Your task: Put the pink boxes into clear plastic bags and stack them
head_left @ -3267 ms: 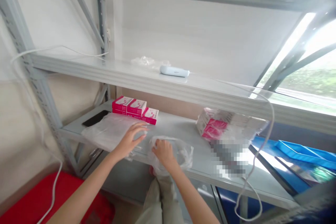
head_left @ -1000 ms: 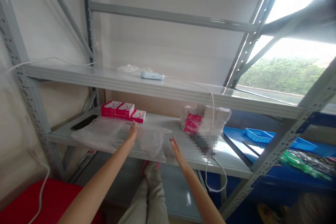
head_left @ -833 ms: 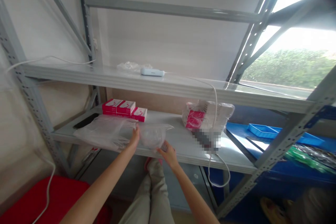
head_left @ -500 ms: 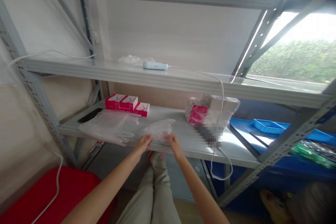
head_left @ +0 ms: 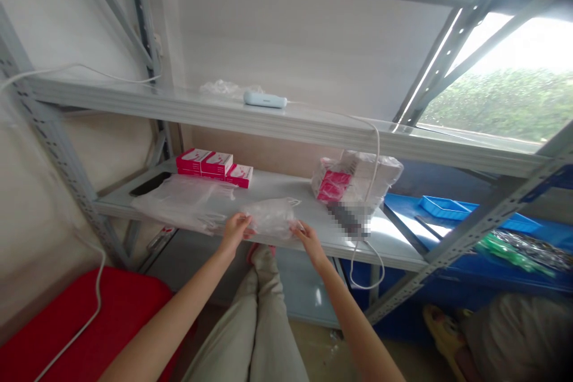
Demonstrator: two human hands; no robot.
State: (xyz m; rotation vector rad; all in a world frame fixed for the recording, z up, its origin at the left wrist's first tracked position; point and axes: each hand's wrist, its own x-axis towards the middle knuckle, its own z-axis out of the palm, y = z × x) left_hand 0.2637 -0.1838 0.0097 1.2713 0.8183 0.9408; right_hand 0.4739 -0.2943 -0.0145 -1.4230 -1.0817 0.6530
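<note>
Both hands have spread slightly further apart since half a second ago, and the small clear bag [head_left: 271, 218] now reaches from one to the other. It lies crumpled on the lower shelf [head_left: 277, 184], close to the front edge, between the hands and mostly just beyond their fingertips. At its near left corner, the left hand [head_left: 233, 236] has thumb and fingers drawn close together, pinching the plastic. At the near right corner, the right hand [head_left: 310, 243] pinches it the same way, palm narrow. The bag's long axis runs left to right, roughly along the shelf's front edge, and a looped corner on its far right side points right and away, towards the wrapped bundle [head_left: 367, 179], which stands well apart. Because the plastic is see-through and creased, I cannot tell which end is its mouth. Left of the left hand, near it, a flat pile of clear bags [head_left: 179, 202] lies on the same shelf, with pink and white boxes [head_left: 206, 163] stacked just behind the pile.
</note>
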